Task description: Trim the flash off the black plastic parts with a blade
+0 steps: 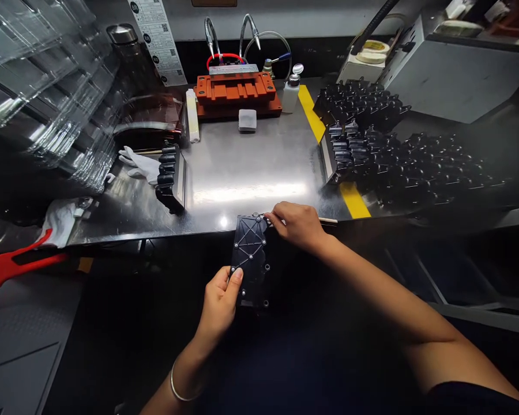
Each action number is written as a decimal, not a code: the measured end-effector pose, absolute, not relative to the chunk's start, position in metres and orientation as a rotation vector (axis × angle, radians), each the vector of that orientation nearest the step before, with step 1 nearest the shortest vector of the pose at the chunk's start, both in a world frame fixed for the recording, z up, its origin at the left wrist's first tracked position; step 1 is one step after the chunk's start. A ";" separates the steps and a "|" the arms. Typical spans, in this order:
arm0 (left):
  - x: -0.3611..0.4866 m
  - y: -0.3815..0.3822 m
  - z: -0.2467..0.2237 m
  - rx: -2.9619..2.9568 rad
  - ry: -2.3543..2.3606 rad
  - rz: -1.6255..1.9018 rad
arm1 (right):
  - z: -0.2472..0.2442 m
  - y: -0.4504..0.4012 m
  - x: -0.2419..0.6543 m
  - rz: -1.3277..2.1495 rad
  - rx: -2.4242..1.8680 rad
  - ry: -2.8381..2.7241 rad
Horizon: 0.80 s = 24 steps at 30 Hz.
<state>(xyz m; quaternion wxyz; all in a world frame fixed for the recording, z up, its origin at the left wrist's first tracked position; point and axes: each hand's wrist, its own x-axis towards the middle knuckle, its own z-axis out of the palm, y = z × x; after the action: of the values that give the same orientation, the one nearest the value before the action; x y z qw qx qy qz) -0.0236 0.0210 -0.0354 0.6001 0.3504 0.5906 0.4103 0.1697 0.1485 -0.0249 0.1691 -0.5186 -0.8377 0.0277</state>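
Observation:
My left hand (220, 294) is closed round the lower left side of a black plastic housing (251, 253), thumb on its face. The flat housing has crossed ribs and small metal inserts, and is held at the table's front edge. My right hand (298, 225) is pinched at the housing's upper right corner. A thin pale wooden stick (330, 221) sticks out to the right from behind this hand; its tip is hidden by the fingers.
On the metal table (246, 164) stand black ribbed parts at left (172, 178) and several more at right (398, 155). An orange fixture (237, 92), a white block (247, 120) and a pump bottle (291, 92) stand behind. Clear plastic trays (47, 75) pile up at left, near a white glove (142, 164).

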 end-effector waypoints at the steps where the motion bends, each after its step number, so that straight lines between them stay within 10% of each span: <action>1: -0.024 0.021 -0.035 0.807 1.371 0.953 | -0.025 0.149 0.169 0.086 -1.475 -2.374; 24: -0.034 0.028 -0.039 0.857 1.372 0.959 | -0.028 0.143 0.177 0.211 -1.359 -2.351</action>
<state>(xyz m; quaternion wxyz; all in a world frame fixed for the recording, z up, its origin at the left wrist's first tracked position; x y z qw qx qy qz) -0.0337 0.0278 -0.0386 0.5893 0.3682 0.5894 0.4119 0.1772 0.1426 -0.0282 0.2072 -0.4882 -0.8444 0.0757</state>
